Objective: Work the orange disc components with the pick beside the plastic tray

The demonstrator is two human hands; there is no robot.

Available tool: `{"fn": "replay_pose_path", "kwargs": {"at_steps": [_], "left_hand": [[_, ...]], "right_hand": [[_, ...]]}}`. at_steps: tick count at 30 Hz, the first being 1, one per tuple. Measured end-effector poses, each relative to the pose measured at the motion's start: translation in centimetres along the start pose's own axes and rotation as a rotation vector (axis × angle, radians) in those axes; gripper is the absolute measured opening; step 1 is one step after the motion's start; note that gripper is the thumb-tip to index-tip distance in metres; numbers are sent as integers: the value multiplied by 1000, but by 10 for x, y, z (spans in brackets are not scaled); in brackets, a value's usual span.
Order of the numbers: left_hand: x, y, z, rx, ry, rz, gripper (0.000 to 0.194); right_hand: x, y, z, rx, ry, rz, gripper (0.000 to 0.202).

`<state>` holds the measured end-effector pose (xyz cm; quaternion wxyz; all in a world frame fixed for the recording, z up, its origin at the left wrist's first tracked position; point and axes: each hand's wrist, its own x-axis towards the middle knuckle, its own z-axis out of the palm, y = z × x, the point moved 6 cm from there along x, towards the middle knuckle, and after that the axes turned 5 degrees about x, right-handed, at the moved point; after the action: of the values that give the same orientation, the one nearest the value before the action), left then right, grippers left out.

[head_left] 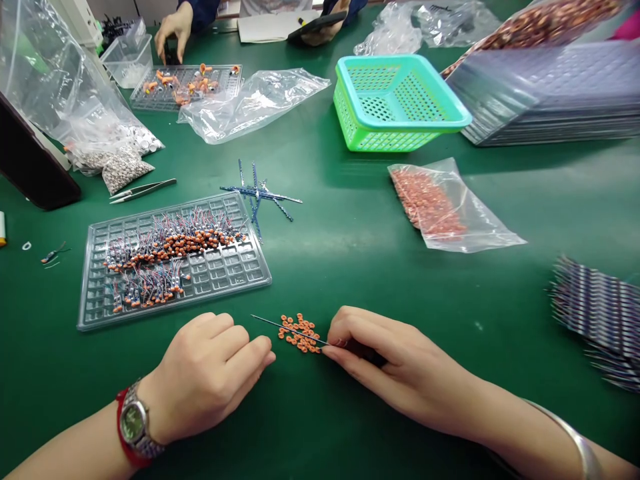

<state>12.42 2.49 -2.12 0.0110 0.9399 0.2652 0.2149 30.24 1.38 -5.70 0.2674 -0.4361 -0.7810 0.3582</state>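
Note:
My right hand (385, 360) pinches a thin dark rod (280, 325) between thumb and fingertips. The rod slants up to the left over a small pile of orange rings (300, 337). Left of the pile, my left hand (210, 373) rests with its fingers curled closed; whatever it may hold is hidden behind them. Beyond it lies a clear plastic tray (220, 272) of small cells. On it stand rows of tiny orange-ended parts with thin wires (173, 243).
Dark strips (257, 193) lie crossed behind the tray, with tweezers (143, 191) to their left. A bag of orange pieces (430, 207), a green basket (400, 127) and stacked clear trays (545, 93) stand right. Wired strips (597, 320) lie far right. Across the table, a co-worker's hand (175, 30) reaches down.

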Motion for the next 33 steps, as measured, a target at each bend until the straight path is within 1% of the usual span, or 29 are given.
{"fn": "replay_pose_path", "kwargs": {"at_steps": [18, 23, 33], "left_hand": [[0, 0, -1, 6, 8, 1, 5], [-1, 1, 0, -3, 2, 2, 5], [-1, 0, 0, 2, -5, 4, 5]], "right_hand": [[1, -1, -2, 19, -17, -23, 20], [-1, 1, 0, 27, -51, -19, 17], [-1, 0, 0, 34, -61, -15, 17]]}}
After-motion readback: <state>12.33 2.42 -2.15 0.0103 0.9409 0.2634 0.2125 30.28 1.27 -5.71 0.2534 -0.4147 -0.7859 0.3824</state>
